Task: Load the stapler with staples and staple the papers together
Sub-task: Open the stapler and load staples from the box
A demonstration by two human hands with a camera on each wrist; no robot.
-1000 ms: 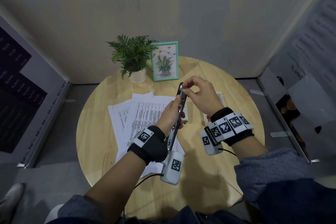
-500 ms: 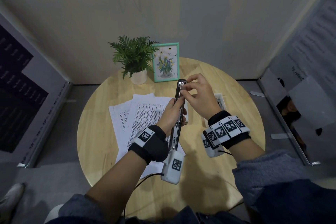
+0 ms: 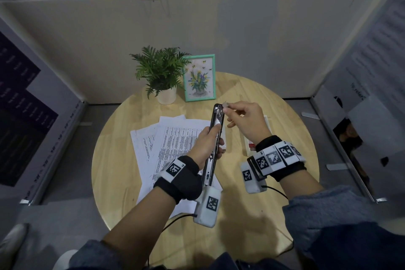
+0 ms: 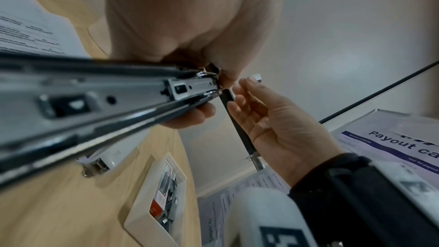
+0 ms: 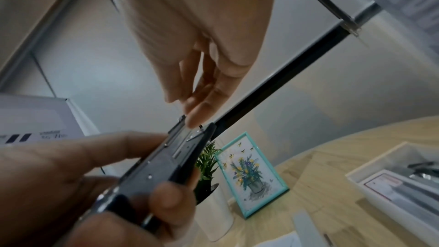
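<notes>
My left hand (image 3: 207, 141) grips a long black and silver stapler (image 3: 217, 125), folded open, its metal staple channel (image 4: 99, 100) facing up above the table. At the stapler's far tip, my right hand (image 3: 229, 109) pinches a small silver strip of staples (image 3: 225, 105) between thumb and forefinger. The strip (image 4: 257, 78) sits just beside the channel's end; whether it touches is unclear. In the right wrist view my right fingertips (image 5: 199, 112) hover at the stapler's tip (image 5: 190, 134). Printed papers (image 3: 171, 144) lie fanned on the round wooden table (image 3: 122, 138) under my left hand.
A white tray (image 3: 248, 151) with a red-and-white staple box and loose staples sits right of the papers. A potted plant (image 3: 161, 72) and a teal picture frame (image 3: 199, 78) stand at the table's far edge. Panel walls close in on both sides.
My left hand has tilted the stapler a little further away. My right hand, still pinching the staples, has shifted slightly right along the stapler's far tip.
</notes>
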